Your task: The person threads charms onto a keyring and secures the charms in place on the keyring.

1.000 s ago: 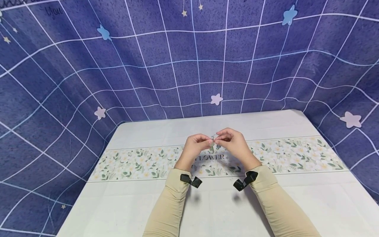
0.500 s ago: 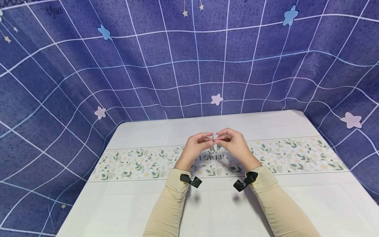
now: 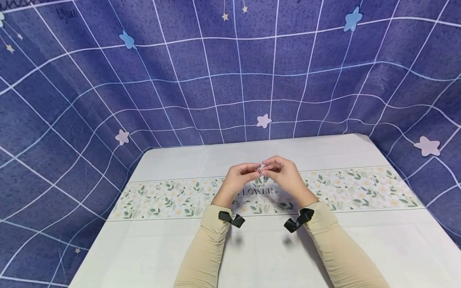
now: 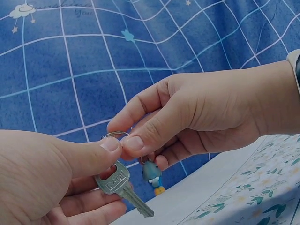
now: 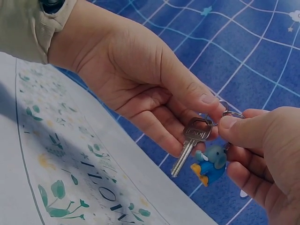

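Note:
My left hand (image 3: 237,177) and right hand (image 3: 282,173) meet fingertip to fingertip above the table. Both pinch a thin metal key ring (image 4: 117,134) between thumb and fingers, partly covered by the fingertips. A silver key (image 4: 115,180) dangles below the left thumb, close to the left hand's curled lower fingers. On the right hand's side hangs a small blue figurine charm (image 5: 211,164) with yellow feet. The right wrist view shows the key's small loop (image 5: 209,121) beneath the left fingertips. How the key's loop and the ring join is hidden by the fingers.
A white tablecloth (image 3: 151,252) with a floral band (image 3: 173,199) lettered "FLOWER" covers the table. Behind and around the sides hangs a blue curtain (image 3: 223,92) with white grid lines and stars. Black straps (image 3: 230,219) sit at both wrists.
The left fingers have shifted slightly around the ring, and the key shows less below them in the head view. Both arms stay almost in place.

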Tool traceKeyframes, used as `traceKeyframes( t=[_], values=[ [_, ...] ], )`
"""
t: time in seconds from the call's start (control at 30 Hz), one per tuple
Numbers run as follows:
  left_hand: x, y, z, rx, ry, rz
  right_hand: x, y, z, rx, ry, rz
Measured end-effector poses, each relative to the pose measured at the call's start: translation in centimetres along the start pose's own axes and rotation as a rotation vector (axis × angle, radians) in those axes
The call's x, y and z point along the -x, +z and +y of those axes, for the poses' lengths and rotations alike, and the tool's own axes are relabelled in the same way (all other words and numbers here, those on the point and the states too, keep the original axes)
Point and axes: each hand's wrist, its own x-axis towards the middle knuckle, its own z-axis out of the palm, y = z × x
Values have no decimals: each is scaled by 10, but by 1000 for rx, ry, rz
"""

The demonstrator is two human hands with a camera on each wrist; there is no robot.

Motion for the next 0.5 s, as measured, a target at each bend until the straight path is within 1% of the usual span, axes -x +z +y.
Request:
traceKeyframes(
  t=[0.23, 0.47, 0.5],
  values=[
    [1, 0, 1, -7, -14, 8, 0, 1, -3, 9, 19, -4],
    [0, 0, 1, 8, -20, -1, 10, -3, -40, 24, 14, -17],
    [0, 0, 1, 10, -19, -4, 11, -4, -41, 20, 12, -19]
  ],
)
